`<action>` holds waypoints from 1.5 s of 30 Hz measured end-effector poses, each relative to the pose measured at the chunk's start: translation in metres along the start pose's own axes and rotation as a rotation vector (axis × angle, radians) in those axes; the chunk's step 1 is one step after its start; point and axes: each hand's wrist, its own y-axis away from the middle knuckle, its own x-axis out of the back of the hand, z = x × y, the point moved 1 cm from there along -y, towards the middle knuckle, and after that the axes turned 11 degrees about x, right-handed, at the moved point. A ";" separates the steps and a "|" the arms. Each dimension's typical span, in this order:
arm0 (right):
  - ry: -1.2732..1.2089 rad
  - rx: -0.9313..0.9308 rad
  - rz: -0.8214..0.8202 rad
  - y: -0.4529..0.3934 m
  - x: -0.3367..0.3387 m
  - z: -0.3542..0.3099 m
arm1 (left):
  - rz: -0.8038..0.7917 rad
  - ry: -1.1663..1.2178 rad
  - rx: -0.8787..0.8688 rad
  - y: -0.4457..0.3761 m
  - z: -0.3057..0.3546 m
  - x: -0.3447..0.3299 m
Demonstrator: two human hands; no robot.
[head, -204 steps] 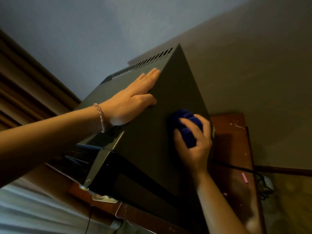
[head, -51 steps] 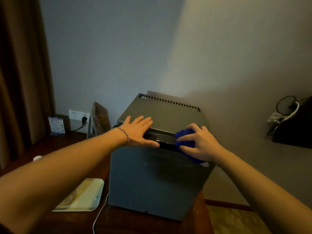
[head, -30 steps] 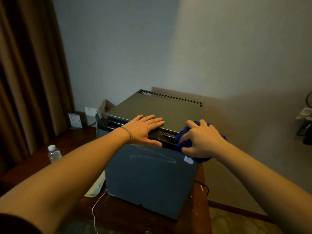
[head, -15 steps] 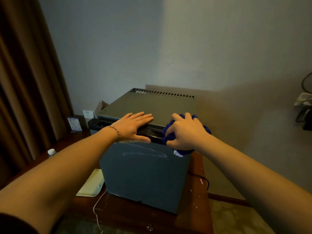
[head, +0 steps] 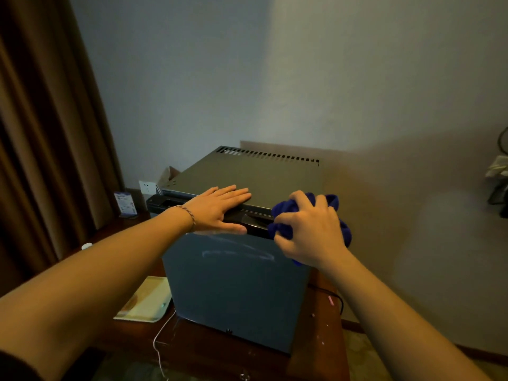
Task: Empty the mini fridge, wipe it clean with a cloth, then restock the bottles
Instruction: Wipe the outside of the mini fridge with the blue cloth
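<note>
A dark grey mini fridge (head: 236,287) stands on a brown wooden table (head: 324,336), its door shut and facing me, with faint wipe streaks on the door. My left hand (head: 220,209) rests flat on the fridge's front top edge, fingers straight. My right hand (head: 308,229) grips a bunched blue cloth (head: 334,202) against the top right corner of the door. A white bottle cap (head: 87,246) shows at the far left of the table; the bottle below it is hidden.
A pale tray (head: 145,301) lies on the table left of the fridge, with a thin white cable (head: 159,336) beside it. A wall socket (head: 147,187) and a small card stand (head: 125,204) are behind. Brown curtain (head: 41,133) hangs at left. A black cable (head: 332,294) runs right of the fridge.
From wiping the fridge's side, my right hand with the cloth has moved to the door's top edge and rubs there. My left hand stays flat on top. The view has shifted slightly.
</note>
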 end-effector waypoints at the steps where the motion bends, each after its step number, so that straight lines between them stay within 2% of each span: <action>1: -0.021 -0.017 0.012 0.002 -0.001 0.003 | 0.001 0.014 -0.008 0.001 -0.004 0.000; 7: -0.010 -0.084 -0.022 -0.002 -0.003 0.001 | 0.040 -0.025 0.033 0.025 -0.059 -0.005; 13: 0.041 -0.086 -0.011 -0.018 -0.006 -0.030 | 0.181 -0.079 -0.012 0.027 -0.081 -0.013; 22: 0.017 -0.181 0.122 -0.023 -0.020 -0.045 | 0.163 -0.002 -0.137 0.020 -0.122 -0.006; 26: 0.034 -0.174 0.188 -0.021 -0.023 -0.046 | 0.254 -0.001 -0.027 0.027 -0.135 -0.010; 29: 0.047 -0.154 0.222 -0.021 -0.026 -0.049 | 0.270 0.256 0.128 0.040 -0.143 -0.023; 32: 0.081 -0.114 0.316 -0.019 -0.032 -0.051 | 0.441 0.530 0.153 0.044 -0.139 -0.040; 37: 0.197 -0.042 0.612 -0.025 -0.069 -0.084 | 0.873 0.909 0.133 0.049 -0.127 -0.086; 39: 0.259 -0.034 0.739 -0.029 -0.085 -0.094 | 0.944 1.031 0.148 0.050 -0.122 -0.104; 41: 0.318 -0.001 0.839 -0.030 -0.094 -0.095 | 0.989 1.049 0.141 0.047 -0.121 -0.114; 45: 0.440 0.076 0.928 -0.025 -0.105 -0.089 | 1.071 1.044 0.079 0.037 -0.130 -0.120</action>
